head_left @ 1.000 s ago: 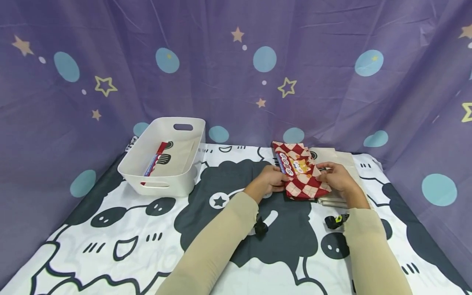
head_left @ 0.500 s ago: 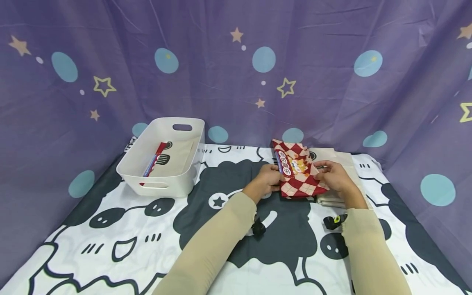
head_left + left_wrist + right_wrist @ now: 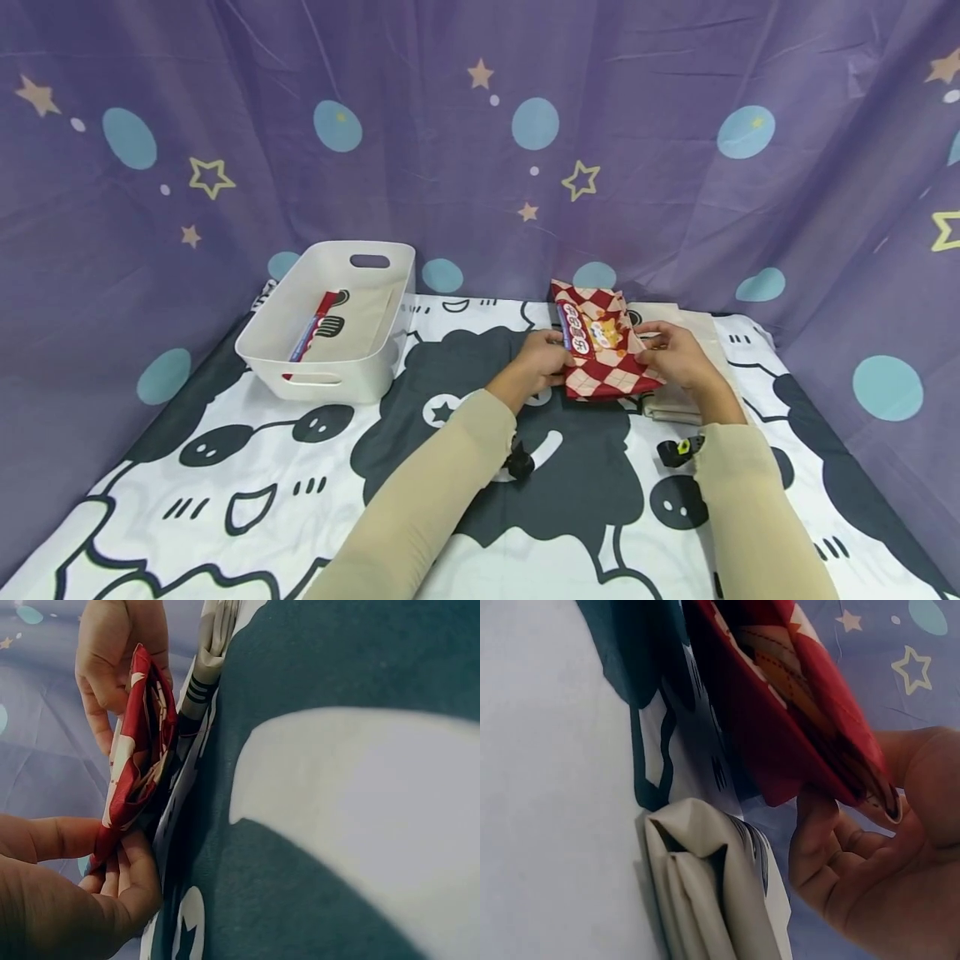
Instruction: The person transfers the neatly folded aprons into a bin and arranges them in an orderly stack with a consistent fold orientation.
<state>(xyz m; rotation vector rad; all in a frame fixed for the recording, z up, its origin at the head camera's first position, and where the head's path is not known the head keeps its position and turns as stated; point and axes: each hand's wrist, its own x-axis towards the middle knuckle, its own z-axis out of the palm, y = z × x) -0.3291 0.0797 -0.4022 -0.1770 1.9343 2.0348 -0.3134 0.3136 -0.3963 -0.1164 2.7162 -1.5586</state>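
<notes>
A folded red-and-cream checked cloth with a cartoon animal and a lettered strip on it is held between both hands. My left hand pinches its left edge, thumb on one face and fingers on the other. On the opposite edge, my right hand grips the folded layers between thumb and fingers. The right wrist view shows the open folds of the checked cloth above a folded beige cloth. Behind the right hand, that beige cloth lies on the table with dark printed marks.
At the left stands a white plastic basket with handle slots. Inside it lies a folded beige cloth with utensil prints and a red-and-blue strip. A cartoon-print cloth covers the table, and a purple curtain hangs behind.
Both hands have shifted slightly left and away from me with the checked cloth, whose near edge has moved off the beige cloth a little. The basket stays put.
</notes>
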